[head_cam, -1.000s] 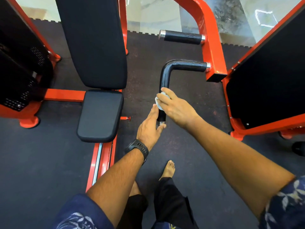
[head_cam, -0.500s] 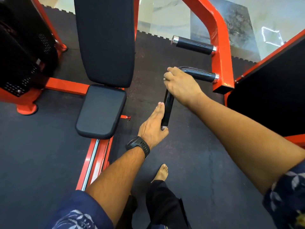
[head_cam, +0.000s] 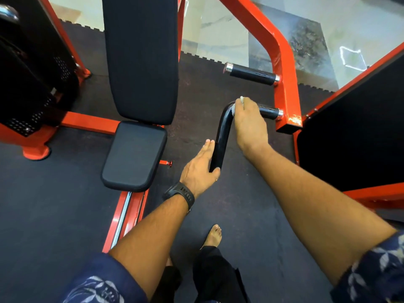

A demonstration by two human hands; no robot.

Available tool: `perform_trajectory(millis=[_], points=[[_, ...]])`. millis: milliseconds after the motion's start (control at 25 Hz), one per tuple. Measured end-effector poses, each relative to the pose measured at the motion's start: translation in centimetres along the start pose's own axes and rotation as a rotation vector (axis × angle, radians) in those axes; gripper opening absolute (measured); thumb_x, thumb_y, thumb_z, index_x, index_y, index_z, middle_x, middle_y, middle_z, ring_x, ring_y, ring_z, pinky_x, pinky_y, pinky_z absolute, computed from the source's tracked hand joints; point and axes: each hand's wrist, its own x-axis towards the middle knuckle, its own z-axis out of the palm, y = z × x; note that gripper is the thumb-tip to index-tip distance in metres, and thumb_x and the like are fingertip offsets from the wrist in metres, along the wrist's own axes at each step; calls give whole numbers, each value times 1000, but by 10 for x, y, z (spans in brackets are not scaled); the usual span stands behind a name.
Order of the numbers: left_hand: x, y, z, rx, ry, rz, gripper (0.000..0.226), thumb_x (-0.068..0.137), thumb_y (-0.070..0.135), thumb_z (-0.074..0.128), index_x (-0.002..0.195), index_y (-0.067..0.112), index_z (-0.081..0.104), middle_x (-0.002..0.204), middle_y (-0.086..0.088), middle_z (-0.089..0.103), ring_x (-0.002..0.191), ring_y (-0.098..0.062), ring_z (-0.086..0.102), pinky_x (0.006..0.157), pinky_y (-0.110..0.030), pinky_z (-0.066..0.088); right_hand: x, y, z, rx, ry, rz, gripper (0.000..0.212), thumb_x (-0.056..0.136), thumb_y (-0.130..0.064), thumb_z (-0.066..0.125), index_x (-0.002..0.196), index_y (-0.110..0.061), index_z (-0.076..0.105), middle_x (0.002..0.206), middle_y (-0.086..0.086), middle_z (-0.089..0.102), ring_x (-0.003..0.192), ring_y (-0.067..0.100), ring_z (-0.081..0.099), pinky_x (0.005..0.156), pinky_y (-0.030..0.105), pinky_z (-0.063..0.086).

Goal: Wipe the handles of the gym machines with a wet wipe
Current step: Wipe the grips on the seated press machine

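The wet wipe [head_cam: 238,104] sits at the bend of the black L-shaped handle [head_cam: 220,138], with only its white edge showing, because the right hand [head_cam: 249,123] curls its fingers [head_cam: 244,106] over the bar and pinches the cloth against it, probably to rub round the curve toward the red frame [head_cam: 284,84]. The left hand [head_cam: 199,167] lies along the lower stretch, fingers straight and pressed together, thumb across the free end, apparently bracing the handle against the wiping. The upper straight handle [head_cam: 251,73] looks untouched.
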Motion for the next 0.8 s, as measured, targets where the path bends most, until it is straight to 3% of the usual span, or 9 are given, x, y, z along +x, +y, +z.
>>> perform_trajectory(millis=[120,240,320,440,520,640,800], points=[[11,19,-23,-223,136,-69,57,99,22,58,152,31,40,154,4,45,132,-13,50,104,-16,34,-4,-20,-6,309,-49,-65,33,87,-1,54,104,-27,64,114,1,61,108,23,54,85,38,51],[13,36,-56,-423,258,-59,39,99,24,54,137,30,59,117,4,69,111,-14,63,102,-31,47,-7,-55,-28,626,-46,57,29,87,-6,54,109,-22,66,109,-1,66,100,16,58,85,29,47],[8,44,-76,-533,321,-27,34,98,25,54,131,27,63,113,5,72,107,-13,67,98,-38,53,-8,-73,-49,881,-10,190,21,89,-11,58,107,-19,65,100,-5,67,88,7,61,74,18,45],[-17,60,-111,-666,433,-22,33,101,17,57,135,20,60,115,-5,73,104,-14,69,87,-32,57,-10,-91,-83,1105,-25,271,12,92,-34,65,96,-23,64,85,-12,68,77,-5,61,67,13,46],[-40,73,-131,-686,509,1,30,100,16,60,130,20,61,112,-8,73,101,-15,69,81,-32,57,-14,-103,-105,1194,-28,200,20,91,-42,66,90,-22,65,80,-14,68,78,-4,61,71,17,45],[-82,91,-148,-628,613,12,24,98,12,62,121,17,67,103,-2,72,91,-9,67,76,-28,58,-34,-120,-133,1327,-29,53,23,93,-37,68,88,-14,68,71,-19,67,70,-6,59,70,17,45],[-156,112,-159,-573,851,12,9,97,8,62,102,12,69,93,-1,71,82,-4,66,77,-31,59,-76,-139,-169,1413,-72,-153,18,94,-29,66,81,-17,63,70,-9,60,64,3,53,65,24,44]])
